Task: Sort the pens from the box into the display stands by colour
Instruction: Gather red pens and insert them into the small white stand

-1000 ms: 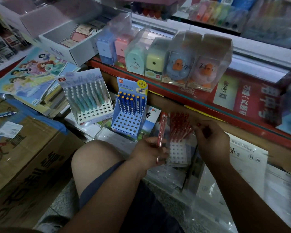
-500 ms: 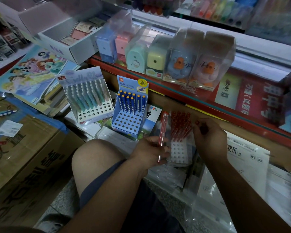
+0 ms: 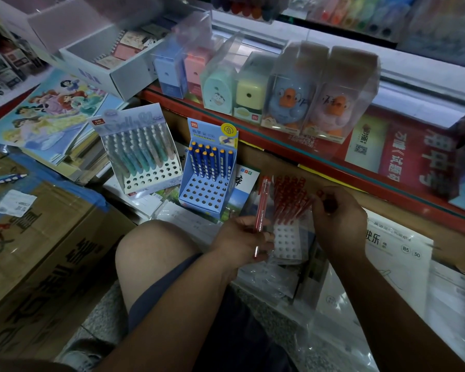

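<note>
My left hand (image 3: 242,237) grips a red pen (image 3: 261,208) that stands nearly upright, tip down. Just right of it is a clear display stand (image 3: 286,237) with several red pens (image 3: 290,200) in its back rows and bare holes in front. My right hand (image 3: 338,218) pinches a red pen at the right edge of that stand. A blue stand (image 3: 207,194) holds several blue pens (image 3: 210,162) in its back rows. Left of it, a white stand (image 3: 151,178) carries several teal and pastel pens (image 3: 140,154).
A red shelf edge (image 3: 306,154) runs behind the stands, with boxed pencil sharpeners (image 3: 285,87) on it. A large cardboard carton (image 3: 38,251) lies at my left, my bare knee (image 3: 151,253) in the middle. Plastic-wrapped paper packs (image 3: 397,253) lie at the right.
My right hand has shifted slightly at the red stand's right edge. My left hand still holds its red pen upright in about the same spot.
</note>
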The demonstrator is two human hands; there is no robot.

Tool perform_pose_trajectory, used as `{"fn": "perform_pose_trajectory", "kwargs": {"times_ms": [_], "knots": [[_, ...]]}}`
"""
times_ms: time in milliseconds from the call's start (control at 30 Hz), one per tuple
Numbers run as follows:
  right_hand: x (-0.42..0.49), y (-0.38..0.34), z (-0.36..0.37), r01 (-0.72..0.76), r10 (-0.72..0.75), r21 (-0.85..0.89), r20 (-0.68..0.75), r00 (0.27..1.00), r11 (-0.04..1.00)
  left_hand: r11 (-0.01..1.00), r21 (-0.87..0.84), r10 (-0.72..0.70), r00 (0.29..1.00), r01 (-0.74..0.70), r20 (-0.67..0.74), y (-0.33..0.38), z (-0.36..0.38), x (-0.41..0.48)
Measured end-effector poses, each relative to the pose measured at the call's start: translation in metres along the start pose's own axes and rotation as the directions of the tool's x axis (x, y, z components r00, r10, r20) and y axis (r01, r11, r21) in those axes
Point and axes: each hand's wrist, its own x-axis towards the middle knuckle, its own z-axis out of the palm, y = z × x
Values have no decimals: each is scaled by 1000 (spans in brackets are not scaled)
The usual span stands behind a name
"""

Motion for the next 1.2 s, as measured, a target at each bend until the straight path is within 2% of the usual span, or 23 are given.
{"fn": "perform_pose_trajectory", "kwargs": {"times_ms": [433, 533, 633, 700, 733, 800, 867, 1000, 1100, 1200], "knots": [[-9, 9, 14, -17, 26, -68, 125, 992, 998, 1000, -25, -6, 1000, 7, 11, 0, 2, 3], [-11, 13, 16, 75, -57, -115, 158, 986, 991, 1000, -23, 1, 1000, -1, 21, 0, 2, 2], [-7, 9, 12, 54, -39, -109, 139, 990, 993, 1000, -21, 8, 1000, -8, 30, 0, 2, 1], [-5, -1, 6, -2, 4, -22, 115, 993, 1000, 999, 28, 17, 999, -18, 50, -1, 1, 2], [-3, -8, 3, -45, 34, 81, 131, 991, 996, 998, 57, 15, 997, -19, 72, -2, 0, 2], [0, -24, -5, -159, 88, 298, 238, 967, 941, 994, 110, 4, 993, -17, 119, -3, 1, 2], [1, -37, -11, -238, 76, 435, 358, 931, 868, 988, 154, -5, 989, -18, 146, -4, 1, 1], [2, -44, -16, -281, 49, 478, 442, 896, 832, 986, 168, -7, 988, -20, 153, -6, 1, 0], [1, -39, -15, -298, 91, 486, 404, 910, 822, 987, 154, 37, 995, -51, 91, -7, 3, 4], [-2, -35, -14, -273, 179, 507, 228, 957, 818, 991, 115, 78, 997, -75, -25, -4, 3, 6]]}}
